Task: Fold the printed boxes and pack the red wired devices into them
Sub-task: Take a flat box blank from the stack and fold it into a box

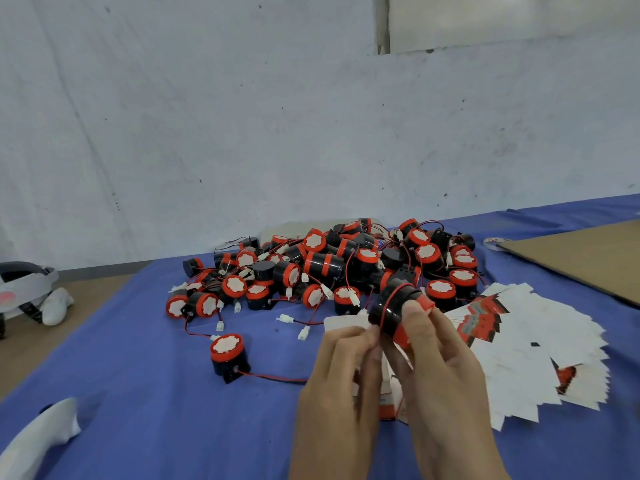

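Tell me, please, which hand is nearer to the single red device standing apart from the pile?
Left. The left hand, holding a printed box, is just right of that lone device, not touching; the right hand, gripping another device, is farther right.

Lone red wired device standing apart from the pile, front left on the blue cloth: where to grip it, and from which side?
Pinch the lone device across its round red cap from above: it stands upright, white face up, so the cap's sides are open to the fingers. Avoid its lower right, where the red wire leaves the black body.
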A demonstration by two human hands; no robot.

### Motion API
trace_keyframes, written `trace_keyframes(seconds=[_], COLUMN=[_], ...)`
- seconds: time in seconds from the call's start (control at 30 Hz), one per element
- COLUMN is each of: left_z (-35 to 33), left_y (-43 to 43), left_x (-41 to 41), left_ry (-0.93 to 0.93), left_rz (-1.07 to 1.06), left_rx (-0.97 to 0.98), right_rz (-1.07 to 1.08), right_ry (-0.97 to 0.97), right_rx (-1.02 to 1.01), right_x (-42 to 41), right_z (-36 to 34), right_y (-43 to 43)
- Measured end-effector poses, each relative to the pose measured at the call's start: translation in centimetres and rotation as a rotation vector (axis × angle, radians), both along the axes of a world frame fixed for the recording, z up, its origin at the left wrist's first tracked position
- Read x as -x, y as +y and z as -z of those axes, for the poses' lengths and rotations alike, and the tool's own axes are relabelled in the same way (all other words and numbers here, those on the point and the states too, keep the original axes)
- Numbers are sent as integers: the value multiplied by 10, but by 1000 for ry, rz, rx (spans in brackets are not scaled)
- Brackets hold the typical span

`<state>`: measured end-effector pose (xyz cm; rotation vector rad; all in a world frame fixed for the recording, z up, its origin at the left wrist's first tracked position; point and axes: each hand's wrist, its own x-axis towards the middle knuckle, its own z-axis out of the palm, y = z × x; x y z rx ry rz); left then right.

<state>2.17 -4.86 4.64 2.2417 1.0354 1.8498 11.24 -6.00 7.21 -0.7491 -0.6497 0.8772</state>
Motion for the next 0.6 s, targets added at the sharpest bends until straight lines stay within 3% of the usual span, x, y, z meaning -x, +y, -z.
trace_keyframes(seconds=[0.1, 0.3, 0.4, 0.5, 0.6], left_z=[3, 4, -1, -11, -15], left_y=[1, 1, 3, 1, 5], left_x=[-3, -7, -9, -2, 12], left_ry=[46, -26, -139, -277, -403], left_rz=[-70, -93, -85, -73, -47], left_rx=[-84, -58, 33, 288, 438], right_rz=[-67, -199, -184, -154, 20], right_ry=[122, 111, 5, -140, -388], right_rx=[38, 171, 216, 161, 99], right_x=[3, 7, 7, 1, -22], right_z=[-1, 6, 7, 0, -2], right_y=[-1, 0, 0, -4, -5])
